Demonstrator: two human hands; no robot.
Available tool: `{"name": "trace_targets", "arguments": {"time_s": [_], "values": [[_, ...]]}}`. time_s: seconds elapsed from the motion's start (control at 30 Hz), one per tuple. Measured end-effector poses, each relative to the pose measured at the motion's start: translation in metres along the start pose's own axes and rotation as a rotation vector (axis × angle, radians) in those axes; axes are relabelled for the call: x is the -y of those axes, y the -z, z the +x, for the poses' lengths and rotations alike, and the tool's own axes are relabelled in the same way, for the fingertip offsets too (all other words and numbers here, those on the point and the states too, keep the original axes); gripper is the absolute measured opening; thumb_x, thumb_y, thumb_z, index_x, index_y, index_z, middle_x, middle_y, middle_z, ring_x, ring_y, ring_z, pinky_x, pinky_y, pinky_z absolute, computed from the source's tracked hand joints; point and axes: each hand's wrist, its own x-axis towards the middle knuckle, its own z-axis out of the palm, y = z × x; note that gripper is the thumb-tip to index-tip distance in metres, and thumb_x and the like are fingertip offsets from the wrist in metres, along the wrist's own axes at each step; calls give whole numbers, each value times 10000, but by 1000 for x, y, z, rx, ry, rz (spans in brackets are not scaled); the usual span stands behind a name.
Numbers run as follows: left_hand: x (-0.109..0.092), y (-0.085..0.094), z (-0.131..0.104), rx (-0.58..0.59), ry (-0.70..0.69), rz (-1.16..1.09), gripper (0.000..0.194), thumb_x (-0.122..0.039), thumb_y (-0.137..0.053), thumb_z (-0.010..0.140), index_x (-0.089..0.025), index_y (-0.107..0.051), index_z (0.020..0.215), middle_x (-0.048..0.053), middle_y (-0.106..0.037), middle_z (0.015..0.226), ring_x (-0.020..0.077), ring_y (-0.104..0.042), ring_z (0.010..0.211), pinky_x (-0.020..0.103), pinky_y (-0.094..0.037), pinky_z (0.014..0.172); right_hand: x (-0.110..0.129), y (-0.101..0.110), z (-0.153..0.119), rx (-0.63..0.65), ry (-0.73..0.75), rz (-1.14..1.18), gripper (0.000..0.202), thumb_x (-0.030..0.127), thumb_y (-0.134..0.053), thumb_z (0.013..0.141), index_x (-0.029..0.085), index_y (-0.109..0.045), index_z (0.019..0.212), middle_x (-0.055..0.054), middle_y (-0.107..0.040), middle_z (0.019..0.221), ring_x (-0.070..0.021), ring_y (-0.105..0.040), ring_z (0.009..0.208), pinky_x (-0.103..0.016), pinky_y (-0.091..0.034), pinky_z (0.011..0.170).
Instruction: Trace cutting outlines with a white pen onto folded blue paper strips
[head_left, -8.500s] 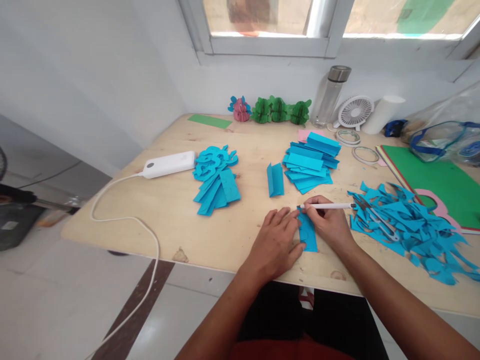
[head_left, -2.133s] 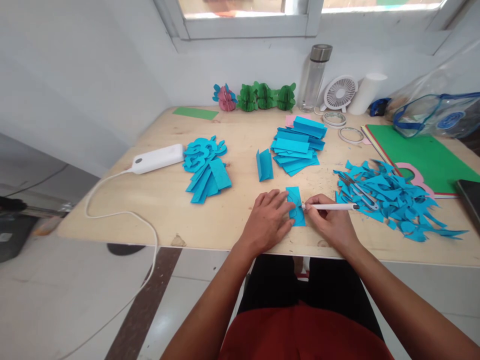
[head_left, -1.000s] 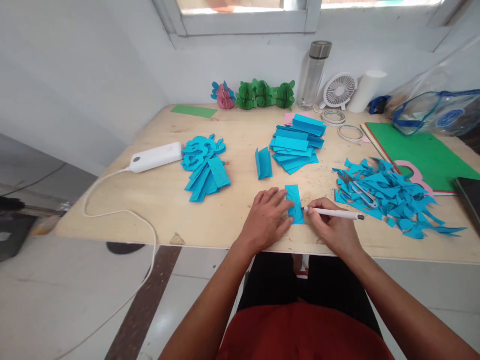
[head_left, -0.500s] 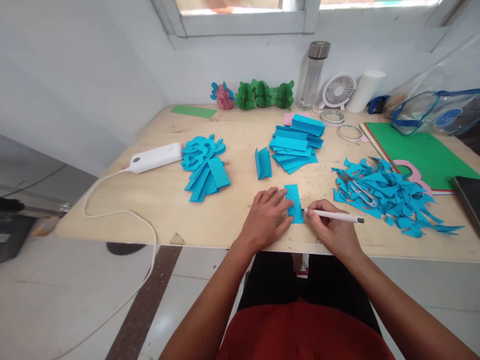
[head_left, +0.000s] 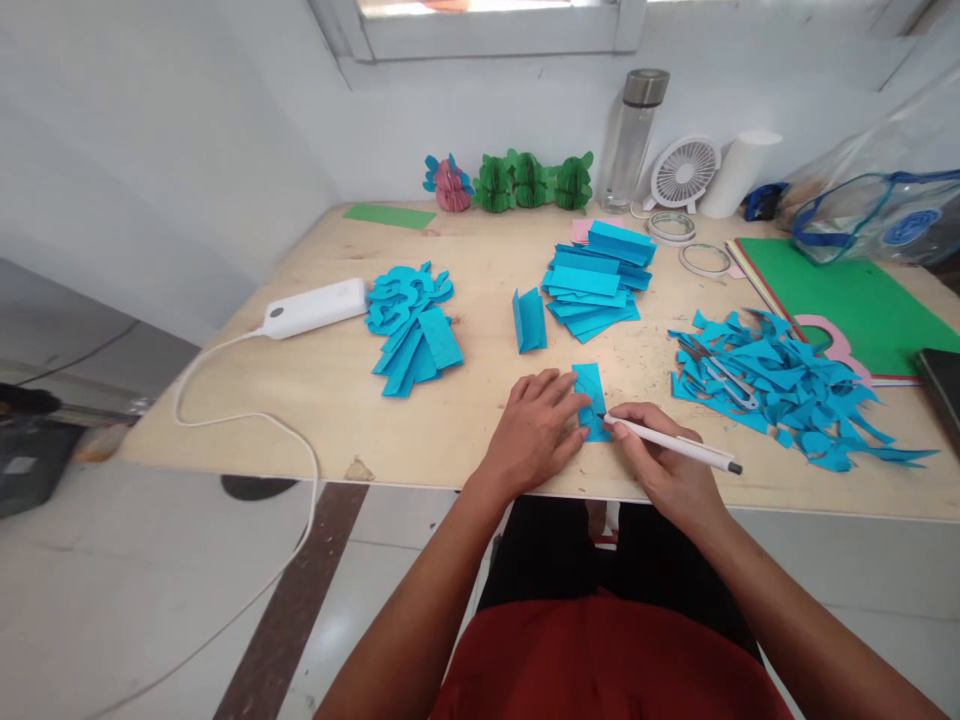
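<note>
A small blue paper strip (head_left: 589, 380) lies on the table near its front edge. Flat on the table, my left hand (head_left: 536, 425) has its fingers spread, and the fingertips press the strip's left side. In my right hand (head_left: 664, 455) is a white pen (head_left: 686, 446), its dark tip touching the strip's right part. Faint drawn lines show on the paper. Just behind stands a single folded blue paper (head_left: 531, 322). Beyond it is a stack of folded blue papers (head_left: 592, 285). Cut blue shapes (head_left: 405, 300) and more folded blue pieces (head_left: 424, 350) lie to the left.
Blue paper scraps (head_left: 780, 390) with scissors (head_left: 727, 380) among them heap at right, beside green sheets (head_left: 847, 300). A white power bank (head_left: 315, 308) with a cable sits left. Along the wall stand paper ornaments (head_left: 529, 182), a glass bottle (head_left: 630, 150) and a small fan (head_left: 684, 173).
The pen tip has moved slightly left and up on the blue paper strip, and the pen has tilted a little. My left hand stays on the strip. The view has shifted slightly.
</note>
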Motion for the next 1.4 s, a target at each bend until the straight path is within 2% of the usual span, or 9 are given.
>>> {"name": "trace_targets", "arguments": {"time_s": [0.1, 0.5, 0.87, 1.0, 1.2, 1.4], "values": [[0, 1, 0, 3, 7, -7, 291, -326, -509, 925, -236, -594, 1188, 64, -498, 1429, 269, -373, 1351, 464, -311, 1101, 1, -2, -1, 2, 73, -52, 211, 340, -487, 934, 226, -653, 996, -59, -728, 1018, -213, -664, 943, -339, -492, 845], [1, 2, 2, 16, 23, -25, 344, -184, -415, 948, -241, -586, 1240, 51, -499, 1439, 246, -375, 1357, 461, -310, 1113, -6, -5, -4, 0, 146, -115, 196, 303, -481, 938, 226, -643, 1015, -69, -733, 1006, -226, -670, 937, -379, -505, 840], [0, 6, 3, 60, 21, -14, 295, -286, -520, 923, -232, -610, 1198, 65, -496, 1439, 274, -368, 1363, 474, -310, 1110, -6, -5, -4, -11, 171, -132, 206, 297, -481, 934, 219, -649, 1024, -76, -733, 1013, -231, -674, 941, -381, -510, 840], [2, 5, 3, 60, 14, -5, 284, -297, -512, 933, -242, -614, 1192, 59, -492, 1442, 272, -367, 1362, 473, -312, 1105, -6, -4, -4, -7, 136, -104, 206, 316, -488, 929, 230, -655, 1014, -68, -734, 1014, -232, -674, 944, -380, -507, 847], [3, 4, 2, 54, 13, -8, 283, -306, -509, 933, -255, -611, 1192, 51, -491, 1442, 268, -359, 1366, 468, -312, 1103, -1, -2, -6, -12, -16, 23, 198, 367, -530, 899, 237, -674, 938, -50, -735, 953, -227, -673, 904, -364, -520, 806], [3, 5, 2, 52, 15, -10, 283, -313, -493, 942, -238, -618, 1184, 63, -483, 1449, 274, -362, 1363, 469, -312, 1101, 5, -4, -7, 24, -81, -3, 146, 352, -561, 855, 245, -660, 842, -26, -726, 827, -221, -667, 794, -351, -504, 729]]}}
